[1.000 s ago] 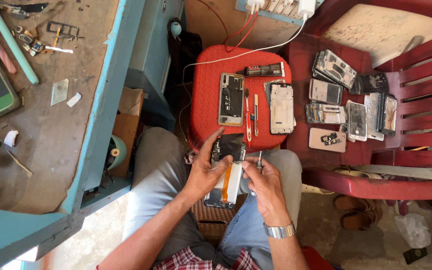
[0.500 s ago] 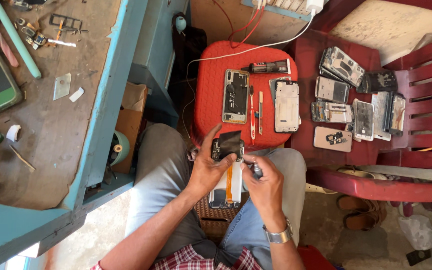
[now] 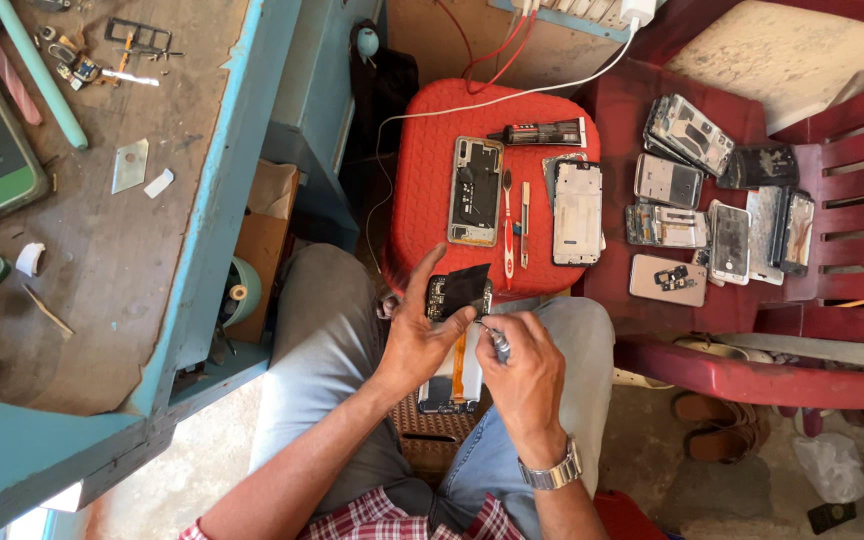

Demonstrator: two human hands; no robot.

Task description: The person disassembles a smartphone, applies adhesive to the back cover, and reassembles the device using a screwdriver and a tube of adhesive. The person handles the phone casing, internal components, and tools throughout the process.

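Note:
My left hand (image 3: pixel 422 335) grips an opened phone (image 3: pixel 457 340) over my lap; its dark upper part is under my fingers and an orange ribbon cable runs down its middle. My right hand (image 3: pixel 524 370) pinches a small silver screwdriver (image 3: pixel 497 340) whose tip touches the phone's upper right edge. In front of my knees stands a red stool (image 3: pixel 422 170). On it lie an opened phone body (image 3: pixel 475 190), a white phone frame (image 3: pixel 577 212), a toothbrush (image 3: pixel 508 225), a thin tool (image 3: pixel 524 210) and a black glue tube (image 3: pixel 542 132).
A red plastic chair (image 3: pixel 752 350) on the right carries several phone parts and broken screens (image 3: pixel 717 200). A blue-edged workbench (image 3: pixel 82 240) with boards and scraps fills the left. A white cable (image 3: pixel 512 95) runs to a power strip at the top. Sandals (image 3: pixel 717 425) lie on the floor.
Both hands with the phone stayed over my lap. My right hand shifted slightly and the screwdriver tip now rests on the phone's upper edge.

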